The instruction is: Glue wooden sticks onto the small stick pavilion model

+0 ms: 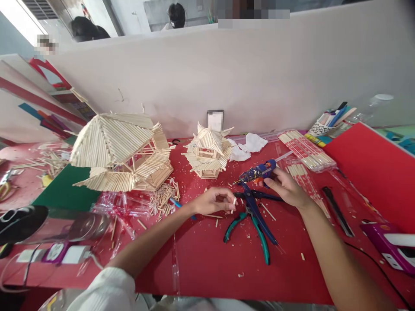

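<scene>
- Ten o'clock: a large stick house (pixel 113 138) stands on the red table (pixel 201 272), beside scraps (pixel 165 198).
- Twelve: a small stick house (pixel 207 157); behind it a pale partition (pixel 194 77), people (pixel 177 16) beyond.
- Centre: the left hand (pixel 212 199) pinches a short stick (pixel 234 201).
- Two o'clock: the right hand (pixel 287 185) grips a glue gun (pixel 254 173); gluing seems the step, and the next move calls for steady aim.

On the left of the red desk (pixel 201 270), a black-lidded clear bottle (pixel 79 225) sits near a purple-and-white power strip (pixel 57 253). Crumpled white tissues (pixel 255 143) rest toward the back. At right, a patterned pen holder (pixel 319 128) is near a large red board (pixel 372 172); heads (pixel 177 16) show beyond the pale partition (pixel 181 77).
</scene>
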Motion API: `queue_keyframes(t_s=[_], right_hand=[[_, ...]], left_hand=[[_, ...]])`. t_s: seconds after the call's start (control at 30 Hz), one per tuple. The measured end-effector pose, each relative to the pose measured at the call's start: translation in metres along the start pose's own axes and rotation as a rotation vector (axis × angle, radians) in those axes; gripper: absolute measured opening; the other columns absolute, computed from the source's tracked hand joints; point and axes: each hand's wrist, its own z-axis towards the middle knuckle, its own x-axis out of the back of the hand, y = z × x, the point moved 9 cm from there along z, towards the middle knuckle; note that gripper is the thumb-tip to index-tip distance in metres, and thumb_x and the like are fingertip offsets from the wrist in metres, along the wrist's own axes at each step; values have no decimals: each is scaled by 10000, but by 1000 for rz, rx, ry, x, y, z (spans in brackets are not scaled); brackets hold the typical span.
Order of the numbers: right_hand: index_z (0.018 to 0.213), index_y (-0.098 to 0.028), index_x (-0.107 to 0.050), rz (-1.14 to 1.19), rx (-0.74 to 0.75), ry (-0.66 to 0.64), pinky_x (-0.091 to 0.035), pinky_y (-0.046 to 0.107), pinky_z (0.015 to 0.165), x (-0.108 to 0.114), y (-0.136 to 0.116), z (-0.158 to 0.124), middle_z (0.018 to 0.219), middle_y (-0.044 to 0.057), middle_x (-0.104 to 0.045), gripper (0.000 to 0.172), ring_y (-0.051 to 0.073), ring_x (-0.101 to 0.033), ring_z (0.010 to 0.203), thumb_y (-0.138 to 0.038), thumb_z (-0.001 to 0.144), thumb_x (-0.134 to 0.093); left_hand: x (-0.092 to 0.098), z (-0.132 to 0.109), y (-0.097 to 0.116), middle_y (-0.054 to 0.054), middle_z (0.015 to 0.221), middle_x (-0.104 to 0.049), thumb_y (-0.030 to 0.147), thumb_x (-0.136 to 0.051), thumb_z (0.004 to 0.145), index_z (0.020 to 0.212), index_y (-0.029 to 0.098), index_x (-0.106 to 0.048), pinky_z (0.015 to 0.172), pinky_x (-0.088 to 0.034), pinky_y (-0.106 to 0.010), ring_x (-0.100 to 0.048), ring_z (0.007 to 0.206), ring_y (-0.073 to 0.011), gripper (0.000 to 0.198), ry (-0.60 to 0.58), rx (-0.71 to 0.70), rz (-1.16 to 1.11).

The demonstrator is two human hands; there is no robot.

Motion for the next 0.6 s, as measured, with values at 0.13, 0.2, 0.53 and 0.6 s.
queue_keyframes(t_s=[0.13,0.2,0.53,0.6], right_hand=[[1116,-218,-624,25,-13,34,-578,436,894,4,3,-2,1075,107,-728,458,289,-701,996,-601,865,-633],[1101,-223,-634,47,-24,49,-580,444,902,6,3,-3,1107,109,-733,461,299,-700,1023,-605,845,-659],[963,-265,-709,69,-8,-13,-605,381,813,-3,-14,-9,960,38,-764,268,273,-719,917,-491,823,-738],[923,-276,-693,33,7,-37,-602,359,754,-7,-18,-11,887,26,-747,266,254,-707,842,-515,817,-736]], left_hand=[[12,1,18,-36,783,-699,392,-795,761,827,174,-676,700,-498,-293,-651,716,-147,257,-61,12,168],[12,-2,31,-36,788,-701,338,-754,804,840,183,-686,698,-490,-289,-651,736,-151,173,-90,2,242],[-11,-28,3,-12,735,-651,426,-788,791,853,150,-608,656,-499,-251,-618,652,-107,335,191,-60,-108],[-3,-25,-8,-9,733,-653,451,-817,753,838,149,-602,663,-503,-256,-620,644,-107,380,260,-56,-167]])
